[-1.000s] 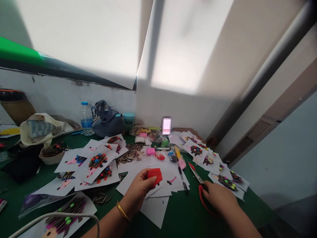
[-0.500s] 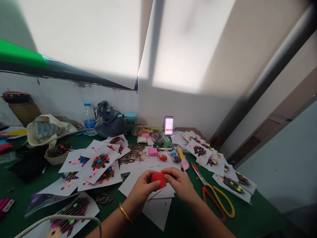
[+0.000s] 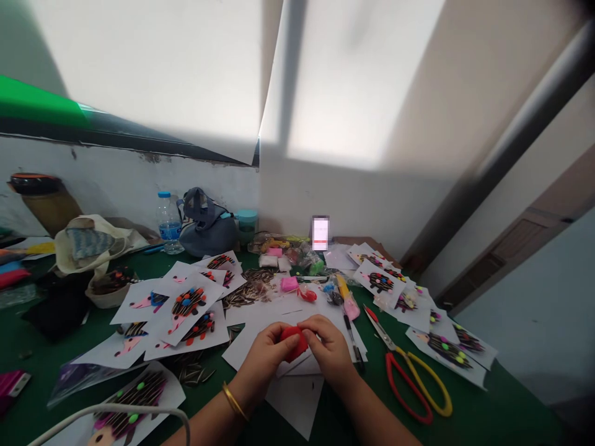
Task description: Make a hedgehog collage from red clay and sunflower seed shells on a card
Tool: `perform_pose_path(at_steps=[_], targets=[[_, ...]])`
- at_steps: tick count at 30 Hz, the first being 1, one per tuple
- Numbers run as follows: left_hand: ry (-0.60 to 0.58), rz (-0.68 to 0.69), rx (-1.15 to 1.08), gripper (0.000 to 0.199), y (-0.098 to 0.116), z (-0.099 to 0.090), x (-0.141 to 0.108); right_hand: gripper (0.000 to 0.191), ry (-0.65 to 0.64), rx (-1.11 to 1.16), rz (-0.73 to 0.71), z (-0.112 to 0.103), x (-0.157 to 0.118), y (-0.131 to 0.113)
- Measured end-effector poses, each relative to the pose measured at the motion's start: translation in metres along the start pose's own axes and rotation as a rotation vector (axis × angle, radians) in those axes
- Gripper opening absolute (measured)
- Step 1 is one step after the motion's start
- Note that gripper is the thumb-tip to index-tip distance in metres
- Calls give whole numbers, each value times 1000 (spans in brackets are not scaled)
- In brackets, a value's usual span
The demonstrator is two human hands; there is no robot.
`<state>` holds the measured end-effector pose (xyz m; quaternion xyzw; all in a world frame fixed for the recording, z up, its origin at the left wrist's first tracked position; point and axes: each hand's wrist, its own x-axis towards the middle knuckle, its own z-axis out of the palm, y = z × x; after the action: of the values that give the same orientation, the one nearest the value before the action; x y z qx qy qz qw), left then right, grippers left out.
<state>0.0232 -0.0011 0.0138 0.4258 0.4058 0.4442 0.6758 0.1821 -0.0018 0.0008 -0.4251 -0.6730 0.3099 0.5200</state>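
Observation:
A flattened piece of red modelling clay [image 3: 294, 348] is between my two hands, above the white paper sheets [image 3: 251, 339]. My left hand [image 3: 267, 354] grips its left side, the thumb lying across the front. With fingertips pinched, my right hand [image 3: 329, 350] holds its upper right edge. Fingers cover part of the clay's outline. Just beyond the hands lie a small red lump in clear wrap [image 3: 307, 295] and a pink clay block [image 3: 289, 284]. A black pen [image 3: 353, 339] rests on the paper to the right of my right hand.
Red-and-yellow scissors [image 3: 400, 359] lie at right. Hedgehog pictures made with striped seeds spread at left [image 3: 188, 303] and right [image 3: 446, 353]. Behind are loose seeds [image 3: 253, 288], a water bottle [image 3: 170, 226], a blue-grey bag [image 3: 208, 229] and a lit phone [image 3: 320, 234]. A pale cable [image 3: 139, 407] crosses the lower left.
My right hand has shifted left, closer to my left hand, and the red clay has turned slightly between them. The pen beside my right hand now shows. The view has moved a little.

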Motion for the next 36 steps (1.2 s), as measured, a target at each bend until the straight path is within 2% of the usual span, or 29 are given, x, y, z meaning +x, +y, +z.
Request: perform_pose_path(at_steps=[9, 14, 17, 20, 23, 27, 31, 36], targets=[[-33, -3, 7, 33, -4, 0, 2, 12, -10, 64, 20, 1, -6, 6], [-22, 6, -2, 32, -6, 0, 3, 18, 33, 109, 70, 0, -7, 12], [-22, 18, -7, 32, -7, -1, 5, 11, -16, 96, 57, 0, -6, 11], [-28, 20, -18, 32, -8, -2, 5, 10, 3, 83, 61, 0, -5, 9], [-14, 11, -23, 35, -8, -1, 5, 11, 30, 74, 84, -1, -5, 10], [33, 5, -19, 38, -6, -1, 4, 17, 0, 113, 103, 0, -8, 14], [15, 23, 41, 36, -7, -2, 4, 18, 2, 104, 175, 3, -8, 15], [36, 21, 12, 38, -10, -4, 8, 20, 66, 95, 174, 2, -7, 16]])
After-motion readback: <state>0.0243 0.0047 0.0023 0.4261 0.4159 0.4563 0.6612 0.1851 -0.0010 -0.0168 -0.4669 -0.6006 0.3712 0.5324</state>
